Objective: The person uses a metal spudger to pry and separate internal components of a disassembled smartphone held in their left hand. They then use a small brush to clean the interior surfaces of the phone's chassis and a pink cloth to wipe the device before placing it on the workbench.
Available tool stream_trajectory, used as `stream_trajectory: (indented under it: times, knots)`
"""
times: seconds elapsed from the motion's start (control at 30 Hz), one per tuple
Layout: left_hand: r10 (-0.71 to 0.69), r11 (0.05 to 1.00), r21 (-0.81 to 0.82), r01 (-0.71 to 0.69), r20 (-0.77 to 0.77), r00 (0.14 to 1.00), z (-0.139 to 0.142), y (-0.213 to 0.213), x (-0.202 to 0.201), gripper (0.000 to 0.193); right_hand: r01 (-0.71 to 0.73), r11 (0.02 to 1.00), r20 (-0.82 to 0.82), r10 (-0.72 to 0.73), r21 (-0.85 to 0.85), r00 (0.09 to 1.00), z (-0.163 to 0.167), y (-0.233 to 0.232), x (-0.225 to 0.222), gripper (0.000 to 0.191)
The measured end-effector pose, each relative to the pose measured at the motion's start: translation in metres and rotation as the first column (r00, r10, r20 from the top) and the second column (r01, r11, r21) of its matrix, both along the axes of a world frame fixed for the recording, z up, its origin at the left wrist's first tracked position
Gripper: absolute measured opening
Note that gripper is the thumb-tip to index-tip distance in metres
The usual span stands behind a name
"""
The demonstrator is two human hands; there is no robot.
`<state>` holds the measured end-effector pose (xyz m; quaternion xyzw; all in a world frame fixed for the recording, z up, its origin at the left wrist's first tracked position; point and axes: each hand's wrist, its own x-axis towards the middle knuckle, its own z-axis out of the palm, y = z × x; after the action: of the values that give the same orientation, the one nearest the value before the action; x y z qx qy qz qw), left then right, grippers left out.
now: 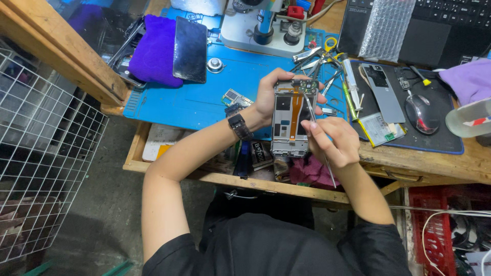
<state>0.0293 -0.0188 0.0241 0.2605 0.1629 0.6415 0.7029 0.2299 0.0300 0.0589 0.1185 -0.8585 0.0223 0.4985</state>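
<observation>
over the front edge of the bench [434,163], left hand [268,97] has its grip wrapped round an opened-up phone [289,120] held upright-ish above the blue mat [194,97], right hand [332,140] pinching thin metal tweezers [311,110] with tips touching the phone's top end.

A detached dark phone screen [190,49], rectangular and glossy black, leaned on a purple cloth at eleven o'clock on the surface. At one o'clock a clear bubble-wrap bag [386,28] lay over a black laptop. At three o'clock lay a flat battery [379,129] with a white and green label, beside a grey phone back cover.
</observation>
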Motion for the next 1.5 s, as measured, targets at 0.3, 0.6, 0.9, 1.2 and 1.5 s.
stream_trajectory:
  times: [0.3,0.6,0.9,1.2,1.5]
  knots:
    - [0.026,1.000,0.011,-0.026,0.000,1.000,-0.002,0.004,-0.001,0.071,0.117,0.993,0.007,-0.117,0.001,0.993,0.002,-0.006,-0.007,0.026]
    - [0.021,1.000,0.007,-0.021,0.007,1.000,-0.005,0.005,-0.001,0.071,0.179,0.983,0.080,-0.182,0.044,0.980,0.010,-0.016,-0.007,0.020]
    - [0.027,1.000,0.010,-0.026,-0.027,0.999,-0.005,0.007,-0.002,0.071,0.190,0.981,0.058,-0.193,0.049,0.979,0.010,-0.018,-0.009,0.019]
    - [0.034,0.999,0.009,-0.034,-0.013,0.999,-0.003,0.005,0.000,0.070,0.183,0.982,0.053,-0.185,0.038,0.981,0.011,-0.019,-0.009,0.018]
    - [0.038,0.999,0.016,-0.038,-0.024,0.999,-0.003,0.005,0.000,0.070,0.183,0.982,0.066,-0.186,0.042,0.980,0.012,-0.020,-0.008,0.019]
